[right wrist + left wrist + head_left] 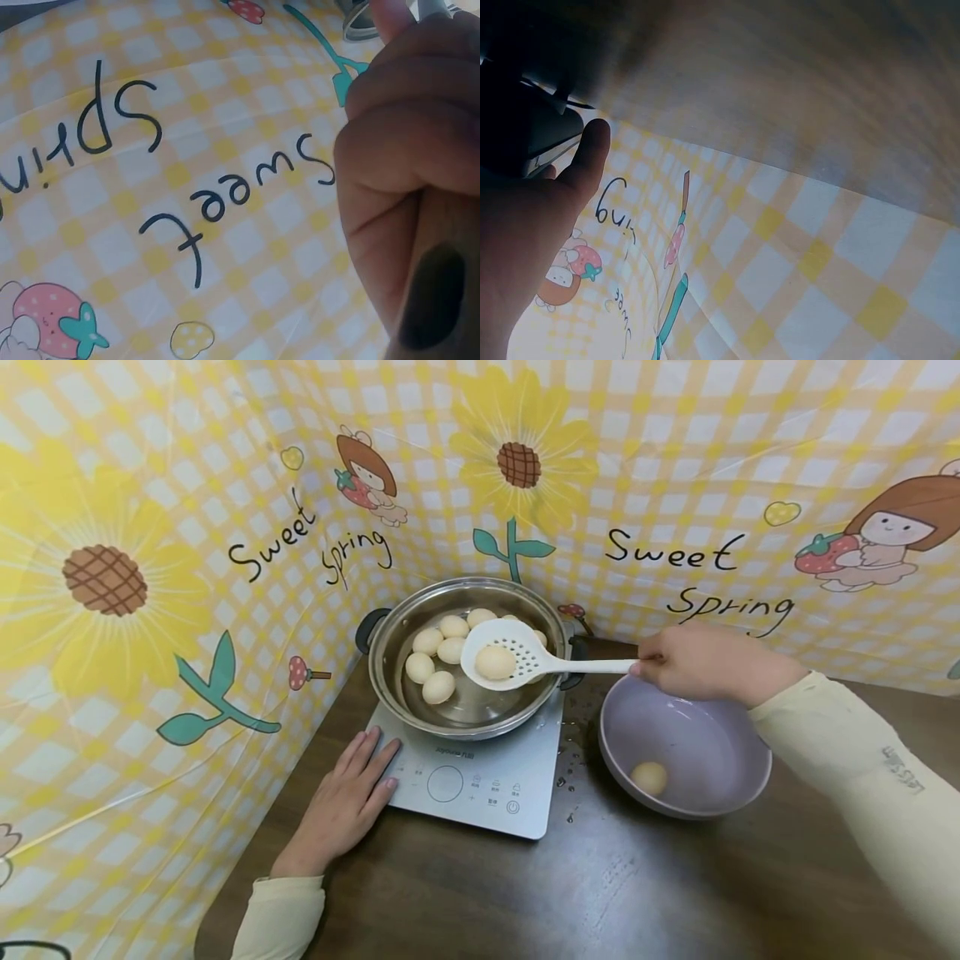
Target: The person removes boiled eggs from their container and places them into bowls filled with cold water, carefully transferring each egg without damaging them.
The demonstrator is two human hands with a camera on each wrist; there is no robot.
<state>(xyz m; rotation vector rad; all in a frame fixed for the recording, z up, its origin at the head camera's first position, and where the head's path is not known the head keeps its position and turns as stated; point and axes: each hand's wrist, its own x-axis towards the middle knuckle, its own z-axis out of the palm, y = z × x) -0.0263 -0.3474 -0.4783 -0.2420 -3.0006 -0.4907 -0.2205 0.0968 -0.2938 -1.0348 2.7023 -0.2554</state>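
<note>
In the head view my right hand (693, 662) grips the handle of a white slotted spoon (528, 658). One egg (496, 662) lies in the spoon's bowl, over a steel pot (467, 724). Several pale eggs (438, 687) sit inside that pot. My left hand (341, 797) rests flat at the left edge of a white induction cooker (465, 785), fingers straight. In the right wrist view the right hand (420, 142) has its fingers curled round the handle. The left wrist view shows the left hand (540, 217) in shadow, mostly its thumb.
Right of the cooker stands a lilac bowl (705, 752) with one egg (649, 777) in it. Water drops (567, 783) lie on the dark wooden table (615, 885) between them. A yellow checked cloth (675, 460) rises behind and at the left.
</note>
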